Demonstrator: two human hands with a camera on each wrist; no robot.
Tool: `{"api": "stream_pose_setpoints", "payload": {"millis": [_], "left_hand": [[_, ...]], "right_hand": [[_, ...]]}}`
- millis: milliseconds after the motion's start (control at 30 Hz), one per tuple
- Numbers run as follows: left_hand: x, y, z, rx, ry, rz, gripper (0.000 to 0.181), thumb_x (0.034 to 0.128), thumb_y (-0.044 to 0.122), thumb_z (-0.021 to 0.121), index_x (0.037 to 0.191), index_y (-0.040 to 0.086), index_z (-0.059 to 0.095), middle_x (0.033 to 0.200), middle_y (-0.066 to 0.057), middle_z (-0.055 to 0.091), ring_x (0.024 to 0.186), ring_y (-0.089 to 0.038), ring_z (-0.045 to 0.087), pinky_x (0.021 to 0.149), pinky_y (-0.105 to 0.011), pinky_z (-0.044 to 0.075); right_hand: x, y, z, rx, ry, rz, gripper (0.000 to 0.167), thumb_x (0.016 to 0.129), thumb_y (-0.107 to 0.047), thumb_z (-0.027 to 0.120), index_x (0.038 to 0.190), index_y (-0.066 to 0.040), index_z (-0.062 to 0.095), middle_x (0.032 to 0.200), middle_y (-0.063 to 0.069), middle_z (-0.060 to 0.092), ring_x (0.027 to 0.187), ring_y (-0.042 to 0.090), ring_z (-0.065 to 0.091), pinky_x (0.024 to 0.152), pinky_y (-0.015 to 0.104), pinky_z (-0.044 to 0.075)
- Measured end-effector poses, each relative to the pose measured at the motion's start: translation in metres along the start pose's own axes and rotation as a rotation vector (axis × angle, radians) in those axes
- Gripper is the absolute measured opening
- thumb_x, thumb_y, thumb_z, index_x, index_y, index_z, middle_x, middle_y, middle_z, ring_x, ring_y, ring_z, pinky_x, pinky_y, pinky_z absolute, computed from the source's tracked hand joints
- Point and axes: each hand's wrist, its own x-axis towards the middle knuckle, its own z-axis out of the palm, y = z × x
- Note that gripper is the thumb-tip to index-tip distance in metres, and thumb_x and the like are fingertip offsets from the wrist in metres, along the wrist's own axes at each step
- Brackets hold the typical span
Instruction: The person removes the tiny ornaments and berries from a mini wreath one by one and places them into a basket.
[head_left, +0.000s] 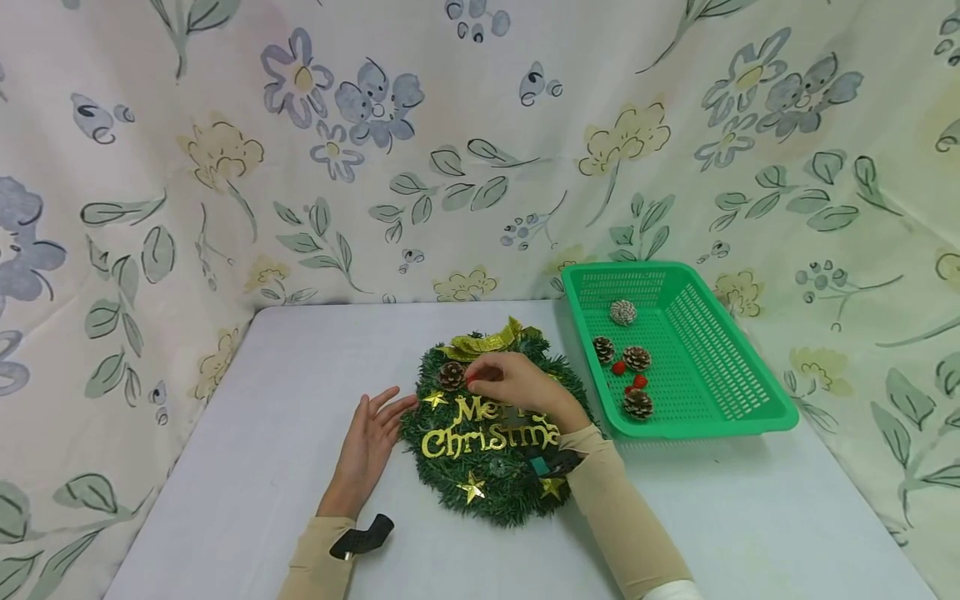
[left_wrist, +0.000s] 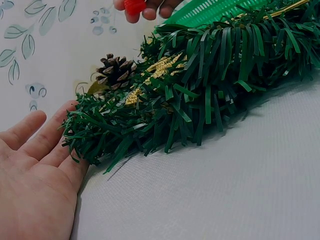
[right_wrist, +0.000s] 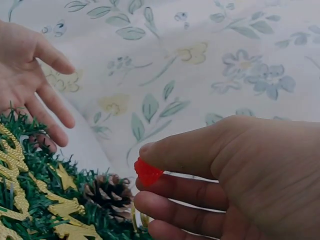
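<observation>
A green wreath (head_left: 480, 492) lies on the white table, with gold "Merry Christmas" lettering (head_left: 491, 441), gold stars and a gold ribbon bow (head_left: 480, 343). A brown pine cone (head_left: 451, 376) sits on its upper left part. Between thumb and forefinger my right hand (head_left: 516, 383) pinches a small bumpy red berry (right_wrist: 148, 172), held over the wreath beside that pine cone. My left hand (head_left: 371, 443) has its palm turned up and fingers extended, with the fingertips at the wreath's left edge. In the left wrist view the wreath's fringe hides some of those fingertips.
A green plastic basket (head_left: 720, 429) stands to the right of the wreath. In it lie several pine cones (head_left: 637, 358), one of them whitish (head_left: 622, 312), and a few red berries (head_left: 640, 381). A floral cloth (head_left: 465, 233) hangs behind the table (head_left: 315, 358).
</observation>
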Motion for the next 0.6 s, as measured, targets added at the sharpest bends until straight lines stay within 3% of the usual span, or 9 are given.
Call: {"api": "stream_pose_setpoints", "payload": {"millis": [367,600], "left_hand": [[-0.001,0.001,-0.001,0.008,-0.004,-0.01,0.067,0.1115,0.048,0.008,0.161,0.004,0.016,0.158,-0.022,0.04,0.139,-0.006,0.048,0.111,-0.014,0.036],[-0.001,0.001,0.0,0.007,-0.002,-0.022,0.067,0.1113,0.049,0.008,0.161,0.005,0.017,0.158,-0.02,0.041,0.14,-0.006,0.047,0.118,-0.02,0.029]], "right_hand": [[-0.005,-0.003,-0.007,-0.013,0.049,0.006,0.028,0.101,-0.023,0.065,0.124,-0.006,0.068,0.114,0.004,0.071,0.102,0.015,0.067,0.087,0.032,0.057],[-0.01,-0.004,-0.014,0.009,0.079,-0.008,0.029,0.101,-0.024,0.065,0.124,-0.006,0.068,0.114,0.005,0.071,0.103,0.016,0.067,0.089,0.033,0.057]]}}
